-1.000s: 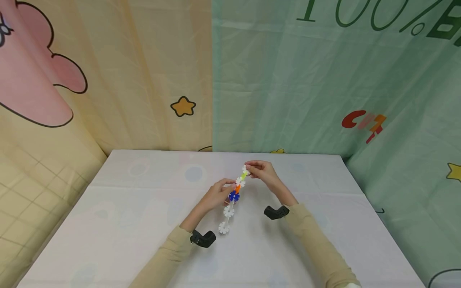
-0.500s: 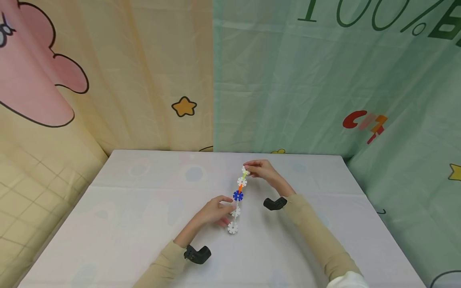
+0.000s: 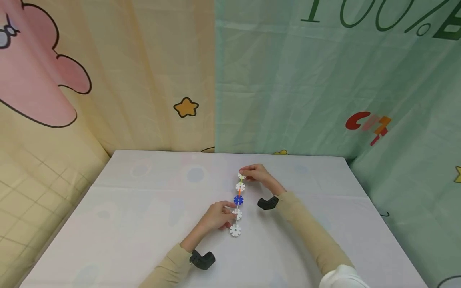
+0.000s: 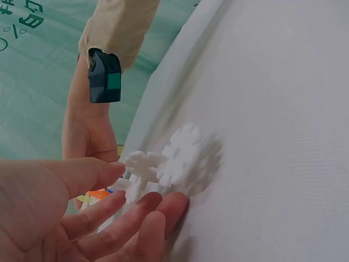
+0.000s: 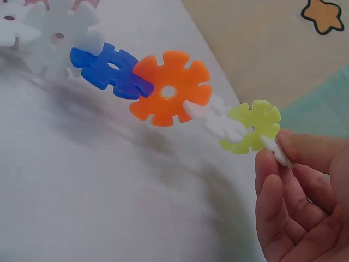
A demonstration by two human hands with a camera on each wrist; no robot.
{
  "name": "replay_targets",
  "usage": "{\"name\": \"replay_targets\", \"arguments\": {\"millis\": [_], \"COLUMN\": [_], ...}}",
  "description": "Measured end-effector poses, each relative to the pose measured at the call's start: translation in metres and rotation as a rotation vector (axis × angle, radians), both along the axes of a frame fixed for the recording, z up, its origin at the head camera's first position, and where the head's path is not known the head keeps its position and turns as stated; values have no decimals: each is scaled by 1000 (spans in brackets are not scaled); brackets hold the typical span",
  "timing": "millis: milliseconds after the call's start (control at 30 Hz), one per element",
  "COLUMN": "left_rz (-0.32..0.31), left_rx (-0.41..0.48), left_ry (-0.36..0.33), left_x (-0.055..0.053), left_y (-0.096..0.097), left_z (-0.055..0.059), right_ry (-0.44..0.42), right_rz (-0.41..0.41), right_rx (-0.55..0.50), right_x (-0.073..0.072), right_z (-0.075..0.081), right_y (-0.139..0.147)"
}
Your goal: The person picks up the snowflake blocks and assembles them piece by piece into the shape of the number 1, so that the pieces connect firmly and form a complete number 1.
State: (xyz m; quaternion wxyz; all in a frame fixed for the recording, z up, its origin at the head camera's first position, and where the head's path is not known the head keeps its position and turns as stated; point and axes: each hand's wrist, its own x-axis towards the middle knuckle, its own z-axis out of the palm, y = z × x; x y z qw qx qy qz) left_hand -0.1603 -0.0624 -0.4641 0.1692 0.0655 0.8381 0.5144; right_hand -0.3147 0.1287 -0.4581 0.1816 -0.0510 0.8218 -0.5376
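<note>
A chain of slotted, flower-shaped plastic discs runs away from me over the table in the head view. It has a blue disc (image 3: 238, 200) in the middle, and an orange disc (image 5: 170, 88) and a yellow-green disc (image 5: 255, 125) towards its far end. My right hand (image 3: 257, 173) pinches the white disc (image 5: 277, 152) at that far end between thumb and fingers. Nearer me, my left hand (image 3: 217, 216) holds a white disc (image 4: 144, 162) at its edge, thumb above and fingers below. The white end disc (image 3: 235, 230) lies beyond the left fingertips.
A white cloth covers the table (image 3: 144, 240). Patterned curtains (image 3: 173, 60) hang behind its far edge and along both sides. Each wrist wears a black camera mount, one at the left wrist (image 3: 203, 260) and another at the right (image 3: 268, 203).
My left hand has slid down the chain from near the blue disc to a white disc closer to me. The chain has swung almost straight, and my right hand has shifted slightly left and nearer.
</note>
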Motion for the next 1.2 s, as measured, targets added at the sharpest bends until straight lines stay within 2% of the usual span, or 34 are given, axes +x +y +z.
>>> {"name": "replay_targets", "arguments": {"millis": [133,367,733,967,1067,1167,1200], "left_rz": [-14,-16,16,4,4,18,29], "left_rx": [-25,-56,-214,-196,-179,-185,-196], "left_ry": [9,-21,96,68,48,56,77], "left_x": [2,5,11,12,10,8,7], "left_y": [1,2,-3,-4,-7,-20,-27], "left_z": [2,3,9,12,10,8,8], "right_ry": [5,8,0,14,88,258,329], "right_rz": [-23,-28,-62,-68,-22,23,38], "right_rx": [40,85,133,143,194,253,272], "right_x": [0,-2,2,3,5,10,12], "right_z": [-5,-11,-11,-6,-3,3,6], "right_y": [-5,-11,-28,-32,-27,-14,-7]}}
